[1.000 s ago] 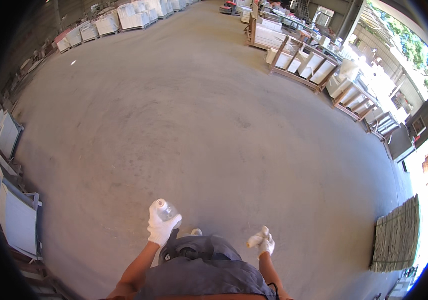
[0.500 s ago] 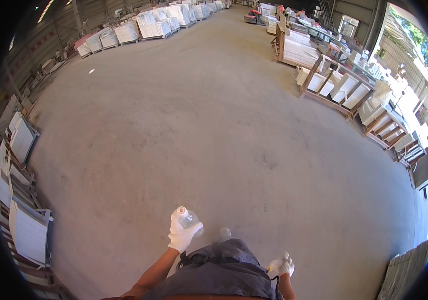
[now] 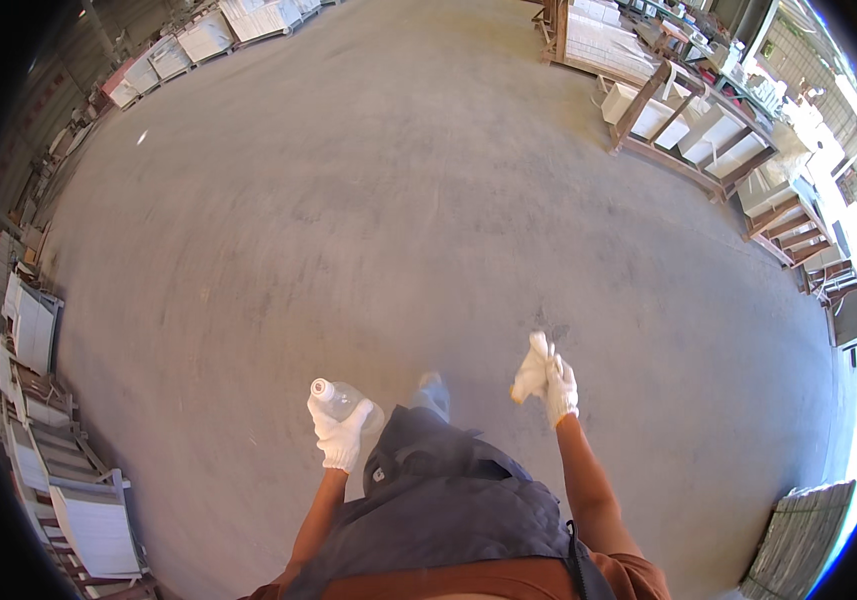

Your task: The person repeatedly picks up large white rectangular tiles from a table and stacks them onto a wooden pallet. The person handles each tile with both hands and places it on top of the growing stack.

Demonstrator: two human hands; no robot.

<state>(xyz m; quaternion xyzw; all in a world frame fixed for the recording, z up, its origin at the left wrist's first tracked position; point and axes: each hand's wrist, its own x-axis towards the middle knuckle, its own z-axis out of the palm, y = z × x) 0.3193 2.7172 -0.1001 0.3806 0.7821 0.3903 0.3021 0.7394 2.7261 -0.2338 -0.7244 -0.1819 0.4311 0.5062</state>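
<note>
My left hand [image 3: 337, 440], in a white knit work glove, is closed around a clear plastic bottle [image 3: 344, 402]. The bottle's white-topped neck points up and away to the left. On the other side of my dark apron, my right hand [image 3: 561, 392] is raised over the floor, also gloved in white. Its fingers close on a limp white glove [image 3: 530, 373] with a yellowish edge, which hangs to the left of that hand. Part of the held glove is hidden behind my fingers.
Grey concrete floor [image 3: 348, 230] spreads ahead. White slabs on racks [image 3: 93, 525] line the left. Wrapped stacks [image 3: 203, 37] stand far left. Wooden frames with white pieces [image 3: 693, 130] run along the right, and a grey slatted stack [image 3: 798, 540] stands at lower right. One shoe [image 3: 431, 392] shows ahead of my apron.
My right hand has swung up and forward from beside my hip with the white glove. My left hand and the bottle have shifted slightly left and forward. The view has tilted down and moved ahead.
</note>
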